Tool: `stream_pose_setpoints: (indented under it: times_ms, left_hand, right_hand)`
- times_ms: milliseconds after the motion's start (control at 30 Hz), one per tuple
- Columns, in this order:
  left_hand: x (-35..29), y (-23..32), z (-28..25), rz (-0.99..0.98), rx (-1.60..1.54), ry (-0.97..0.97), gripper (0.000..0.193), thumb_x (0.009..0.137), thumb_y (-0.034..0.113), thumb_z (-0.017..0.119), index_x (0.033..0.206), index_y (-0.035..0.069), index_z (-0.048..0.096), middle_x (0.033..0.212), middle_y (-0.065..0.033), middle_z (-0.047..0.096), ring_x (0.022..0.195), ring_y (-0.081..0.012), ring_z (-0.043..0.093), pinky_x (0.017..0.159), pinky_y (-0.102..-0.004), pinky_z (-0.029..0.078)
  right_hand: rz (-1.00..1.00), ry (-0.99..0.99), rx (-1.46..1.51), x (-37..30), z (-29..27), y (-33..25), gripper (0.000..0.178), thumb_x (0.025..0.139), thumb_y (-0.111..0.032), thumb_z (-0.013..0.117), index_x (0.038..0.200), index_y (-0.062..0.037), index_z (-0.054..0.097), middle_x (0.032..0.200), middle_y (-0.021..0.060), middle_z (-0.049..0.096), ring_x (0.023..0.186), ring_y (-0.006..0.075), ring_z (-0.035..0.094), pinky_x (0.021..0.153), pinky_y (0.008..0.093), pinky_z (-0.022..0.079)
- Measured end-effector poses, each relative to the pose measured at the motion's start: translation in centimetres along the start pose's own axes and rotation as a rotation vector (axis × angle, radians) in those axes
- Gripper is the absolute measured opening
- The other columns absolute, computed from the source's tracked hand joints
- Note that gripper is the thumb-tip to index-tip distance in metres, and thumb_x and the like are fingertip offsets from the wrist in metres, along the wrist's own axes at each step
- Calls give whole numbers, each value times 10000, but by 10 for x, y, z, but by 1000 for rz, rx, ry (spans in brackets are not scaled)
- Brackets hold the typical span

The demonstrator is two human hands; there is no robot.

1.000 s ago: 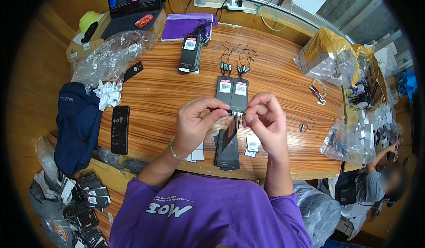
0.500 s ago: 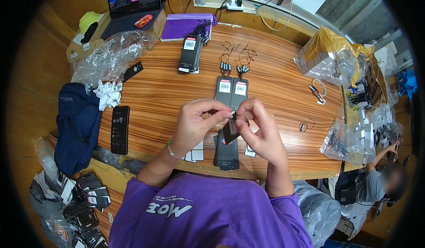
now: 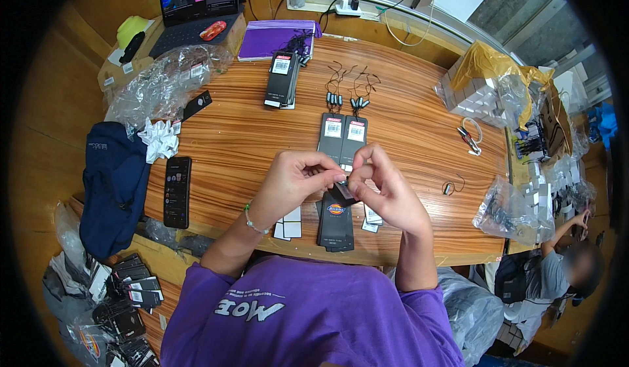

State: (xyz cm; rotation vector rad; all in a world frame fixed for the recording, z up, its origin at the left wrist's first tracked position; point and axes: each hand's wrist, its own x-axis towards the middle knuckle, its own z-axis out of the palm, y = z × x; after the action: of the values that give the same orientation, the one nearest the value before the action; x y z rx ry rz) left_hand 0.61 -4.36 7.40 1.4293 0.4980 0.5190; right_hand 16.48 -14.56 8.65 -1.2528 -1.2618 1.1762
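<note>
Dark tag [image 3: 345,194] between left hand [image 3: 298,175] and right hand [image 3: 388,190], both pinching at its top end, above stacked black tags [image 3: 336,226]

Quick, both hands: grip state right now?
Left hand: closed, fingertips pinched at the upper end of a dark tag.
Right hand: closed, pinched at the same end; fingers hide the exact contact.

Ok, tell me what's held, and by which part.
A dark tag, held at its far end by the left hand and right hand; exact contact is hidden.

Held tag [image 3: 344,194] partly hidden
</note>
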Motion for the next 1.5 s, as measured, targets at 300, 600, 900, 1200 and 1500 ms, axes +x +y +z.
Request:
stream_pose_setpoints:
  times_ms: [300,600,900,1200,1500]
  left_hand:
    - [3,-16,4,30,-181,78,106,806,66,631,867,-20,645,728,-42,630,640,-61,576,579,-177,473]
    - [1,-20,15,74,-271,102,110,808,63,629,880,-21,637,757,-57,632,655,-65,575,583,-182,479]
    - [-3,-24,18,91,-288,76,104,808,57,624,882,-16,635,768,-60,631,653,-76,572,594,-184,473]
    - [16,-14,5,185,280,132,233,802,103,631,995,-19,585,893,-93,565,778,-159,557,714,-256,461]
    - [5,-45,29,151,404,38,422,850,62,521,1234,39,347,1065,-153,515,958,-230,539,833,-327,420]
  right_hand:
    - [-105,120,256,3,3,13,197,849,-30,544,984,-53,402,865,28,499,837,97,483,736,248,406]
    - [-169,82,449,8,7,36,230,830,-77,591,990,-74,425,912,11,458,849,98,442,781,244,374]
    - [-157,14,538,8,15,38,259,865,-160,568,1038,-68,399,945,28,465,905,111,477,799,255,403]
    - [67,29,440,16,18,61,261,940,-284,407,873,-49,497,877,75,566,809,124,535,756,254,435]
    - [4,433,788,18,12,70,244,942,-275,402,836,-72,486,829,48,539,782,125,509,735,253,418]
